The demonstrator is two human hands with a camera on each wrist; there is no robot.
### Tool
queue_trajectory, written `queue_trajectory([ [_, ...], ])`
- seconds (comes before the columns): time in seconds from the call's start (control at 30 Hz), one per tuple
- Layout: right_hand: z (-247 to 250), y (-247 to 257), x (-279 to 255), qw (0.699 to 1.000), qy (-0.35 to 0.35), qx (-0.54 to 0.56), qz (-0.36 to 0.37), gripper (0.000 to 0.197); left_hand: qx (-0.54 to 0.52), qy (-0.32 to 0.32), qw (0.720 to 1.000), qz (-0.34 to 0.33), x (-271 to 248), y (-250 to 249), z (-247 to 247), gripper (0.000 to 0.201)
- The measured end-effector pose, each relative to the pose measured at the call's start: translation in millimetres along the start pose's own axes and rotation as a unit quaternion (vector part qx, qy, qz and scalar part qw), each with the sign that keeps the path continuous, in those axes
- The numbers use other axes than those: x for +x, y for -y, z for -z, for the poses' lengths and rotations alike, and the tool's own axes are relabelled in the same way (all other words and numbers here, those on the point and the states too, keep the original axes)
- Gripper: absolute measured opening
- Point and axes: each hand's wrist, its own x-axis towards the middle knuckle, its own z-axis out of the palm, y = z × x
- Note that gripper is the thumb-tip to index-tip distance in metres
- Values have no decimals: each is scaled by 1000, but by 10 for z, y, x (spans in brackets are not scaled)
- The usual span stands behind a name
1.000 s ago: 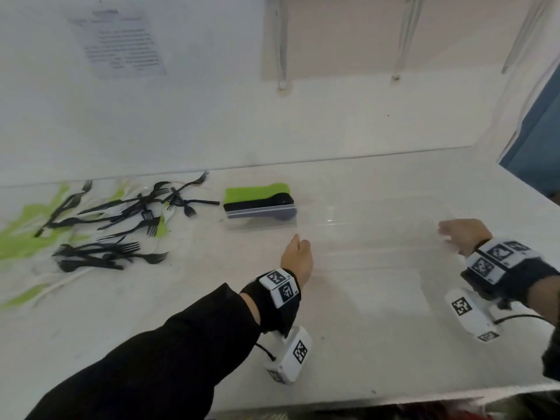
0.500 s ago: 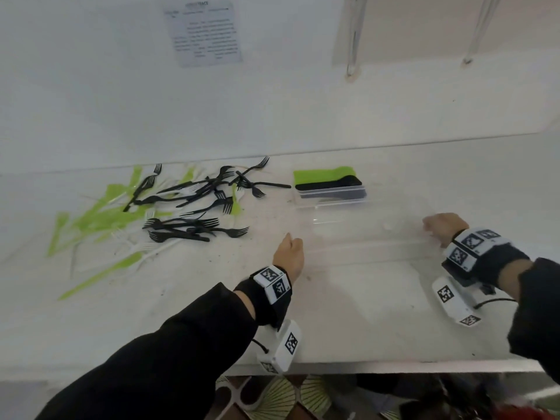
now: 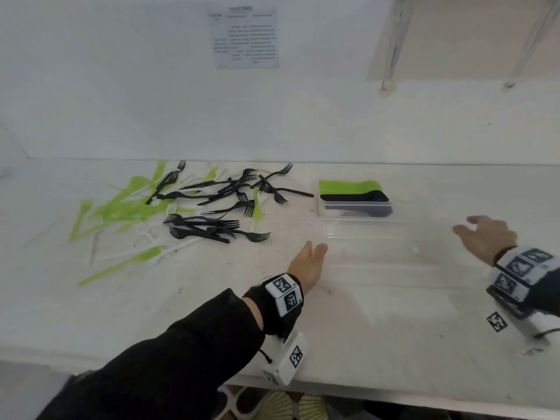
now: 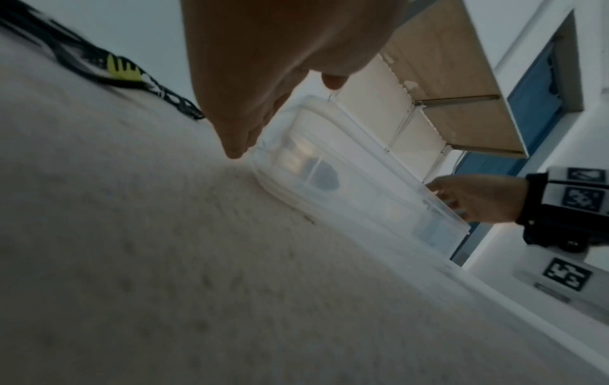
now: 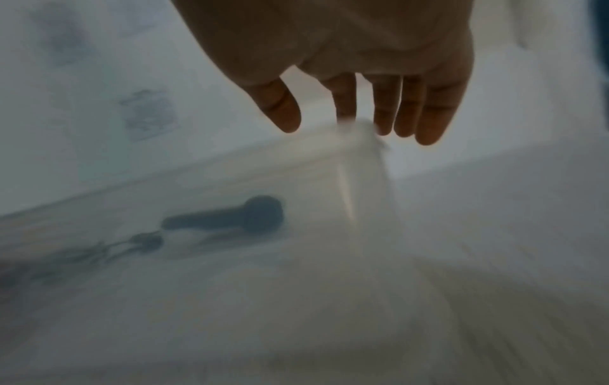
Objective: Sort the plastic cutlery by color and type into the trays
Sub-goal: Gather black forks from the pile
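The left hand [image 3: 307, 263] has straight fingers [image 4: 237, 146] at the left end of the clear tray [image 3: 385, 253], gripping nothing. The right hand [image 3: 485, 237] spreads its fingers [image 5: 382, 109] at the tray's right end, tips at the rim. The tray lies on the surface [image 3: 363, 328], just in front of a smaller tray [image 3: 354, 204] holding green and black pieces. The forks [image 3: 212, 213] lie scattered to the left.
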Motion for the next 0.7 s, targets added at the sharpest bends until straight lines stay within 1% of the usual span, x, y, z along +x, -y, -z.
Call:
queue_trajectory([
  [0.03,74,133,-41,999,-30,-17,37,48,-2,-5,1000,-9,2,-9,51,58],
  [0.07,128,279,-72,996,-45,-21,75,44,-1,-11,1000,-20,2,-18,111,57],
  [0.17,245,920,-271,981,-38,14,190,28,-7,-39,998,-57,-5,-25,366,49],
  [0.23,243,1441,-498,965,-4,73,252,21,-1,-62,995,-76,-6,5,578,44],
  [0.3,121,1974,-744,949,65,122,282,18,23,-82,993,-83,-4,56,811,40],
  [0.33,5,2219,-834,941,101,135,295,16,39,-93,991,-84,8,90,936,38],
  [0.4,-296,2676,-974,924,151,126,327,14,76,-114,987,-83,35,174,1222,36],
  [0.47,-632,3077,-1089,912,190,81,354,19,95,-137,983,-75,76,296,1555,36],
  [0.53,-967,3413,-1195,900,230,12,370,27,113,-159,979,-59,108,430,1919,36],
  [0.6,-1268,3689,-1263,889,246,-40,383,31,131,-180,974,-52,157,557,2297,36],
  [0.7,-1682,4014,-1297,880,256,-64,394,40,149,-211,965,-41,250,733,2845,31],
])
